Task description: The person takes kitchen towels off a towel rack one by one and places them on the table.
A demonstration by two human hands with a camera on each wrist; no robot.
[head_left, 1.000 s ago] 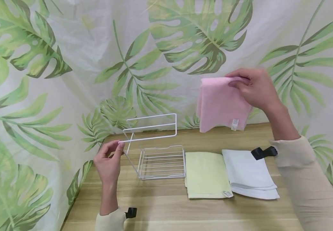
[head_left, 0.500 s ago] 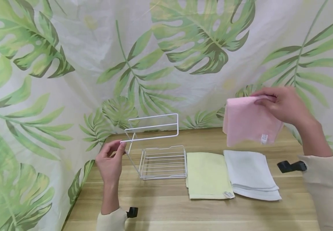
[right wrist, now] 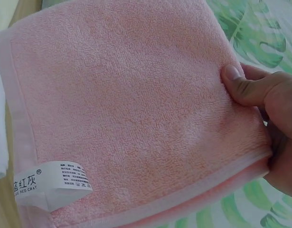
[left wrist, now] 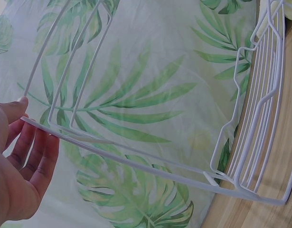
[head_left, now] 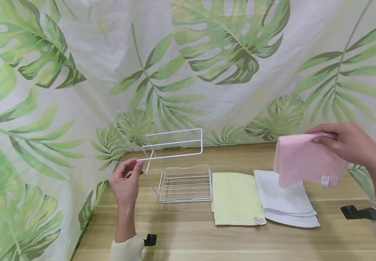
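My right hand point(head_left: 344, 143) pinches the folded edge of a pink towel point(head_left: 306, 157), which hangs above the table's right side. In the right wrist view the thumb presses on the towel point(right wrist: 131, 95), and a white label point(right wrist: 53, 183) sticks out at its corner. My left hand point(head_left: 126, 181) pinches the upper front corner of a white wire rack point(head_left: 171, 156). In the left wrist view thumb and fingers point(left wrist: 41, 156) meet at the end of the rack's side wire point(left wrist: 150, 173).
A folded yellow towel point(head_left: 237, 199) lies just right of the rack's base. Beside it lies a folded white towel point(head_left: 287, 203), partly behind the pink one. All stand on a wooden table point(head_left: 188, 243). A leaf-patterned curtain point(head_left: 207, 101) hangs behind and to the left.
My right hand has carried the pink towel rightward and down, from above the yellow towel to above and right of the white one. My left hand keeps its grip on the rack.
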